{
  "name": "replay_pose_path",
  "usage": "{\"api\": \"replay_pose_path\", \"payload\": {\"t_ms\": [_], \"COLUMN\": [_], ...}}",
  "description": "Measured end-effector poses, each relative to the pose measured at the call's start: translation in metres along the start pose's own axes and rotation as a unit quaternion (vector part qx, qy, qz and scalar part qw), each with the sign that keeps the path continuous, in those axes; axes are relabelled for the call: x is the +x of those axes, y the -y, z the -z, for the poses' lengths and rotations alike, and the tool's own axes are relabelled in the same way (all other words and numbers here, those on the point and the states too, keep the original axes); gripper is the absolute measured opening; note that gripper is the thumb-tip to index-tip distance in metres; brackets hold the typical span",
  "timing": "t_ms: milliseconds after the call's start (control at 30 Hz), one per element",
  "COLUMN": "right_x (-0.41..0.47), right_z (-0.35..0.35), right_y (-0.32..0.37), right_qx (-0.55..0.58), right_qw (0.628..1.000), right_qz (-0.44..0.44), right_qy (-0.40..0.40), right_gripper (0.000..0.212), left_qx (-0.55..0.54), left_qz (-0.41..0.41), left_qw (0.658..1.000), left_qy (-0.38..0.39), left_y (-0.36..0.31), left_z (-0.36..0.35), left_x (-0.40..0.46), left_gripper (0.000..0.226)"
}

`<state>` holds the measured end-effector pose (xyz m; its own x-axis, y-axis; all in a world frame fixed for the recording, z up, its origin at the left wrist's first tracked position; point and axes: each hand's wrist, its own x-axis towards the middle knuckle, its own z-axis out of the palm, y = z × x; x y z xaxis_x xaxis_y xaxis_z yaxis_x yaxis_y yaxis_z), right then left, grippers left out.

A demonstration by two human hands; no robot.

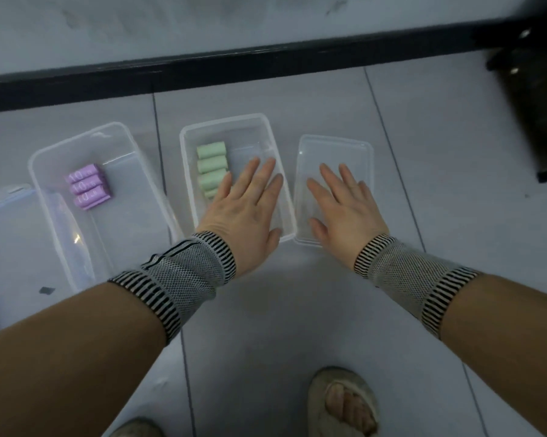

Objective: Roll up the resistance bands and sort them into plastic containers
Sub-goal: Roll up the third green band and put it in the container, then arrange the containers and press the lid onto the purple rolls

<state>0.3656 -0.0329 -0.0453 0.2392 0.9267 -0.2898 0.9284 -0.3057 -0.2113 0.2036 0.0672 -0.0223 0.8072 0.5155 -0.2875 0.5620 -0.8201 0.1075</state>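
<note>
Sandalled foot (pixel 344 402) on tiled floor (pixel 328 102), L hand (pixel 243 209) flat, fingers straight, holding nothing, over middle container (pixel 188 171), green rolls (pixel 211 168) just beside fingertips, R hand (pixel 344 209) flat, empty, over right container (pixel 365 159), purple rolls (pixel 87 190) in left container (pixel 42 171).

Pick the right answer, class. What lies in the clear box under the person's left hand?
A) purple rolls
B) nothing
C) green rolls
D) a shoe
C: green rolls lie stacked along the left side of the clear box beneath the left hand.

Green rolls (pixel 211 170) line the middle container's (pixel 267 124) left wall — its right half lies open beneath the left hand (pixel 243 209).
</note>
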Motion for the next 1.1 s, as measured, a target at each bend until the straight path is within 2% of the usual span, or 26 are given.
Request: {"api": "replay_pose_path", "payload": {"t_ms": [200, 333, 500, 633, 733, 967, 1100], "right_x": [-0.026, -0.031, -0.033, -0.033, -0.029, -0.025, -0.028], "right_z": [-0.015, -0.029, -0.034, -0.033, -0.035, -0.043, -0.046], "right_y": [-0.058, -0.076, -0.098, -0.114, -0.122, -0.130, -0.133], "right_qx": [-0.025, -0.019, -0.023, 0.001, 0.001, 0.027, 0.058], "right_qw": [0.988, 0.977, 0.981, 0.982, 0.981, 0.981, 0.982], "right_qz": [-0.104, -0.129, -0.140, -0.175, -0.180, -0.176, -0.174], "right_qy": [0.110, 0.169, 0.131, 0.072, 0.068, 0.071, 0.041], "right_gripper": [0.063, 0.066, 0.066, 0.064, 0.067, 0.073, 0.074], "left_qx": [0.052, 0.072, 0.096, 0.096, 0.089, 0.035, 0.018], "left_qz": [-0.063, -0.057, -0.041, -0.040, -0.040, -0.031, -0.032], "left_qw": [0.996, 0.991, 0.986, 0.987, 0.988, 0.986, 0.987], "left_qy": [0.047, 0.095, 0.131, 0.122, 0.117, 0.161, 0.155], "left_y": [-0.058, -0.079, -0.093, -0.105, -0.115, -0.126, -0.126], "left_z": [0.003, -0.003, -0.018, -0.030, -0.038, -0.061, -0.062], "left_x": [0.032, 0.051, 0.074, 0.088, 0.101, 0.116, 0.119], "left_gripper": [0.078, 0.077, 0.076, 0.076, 0.079, 0.088, 0.092]}}
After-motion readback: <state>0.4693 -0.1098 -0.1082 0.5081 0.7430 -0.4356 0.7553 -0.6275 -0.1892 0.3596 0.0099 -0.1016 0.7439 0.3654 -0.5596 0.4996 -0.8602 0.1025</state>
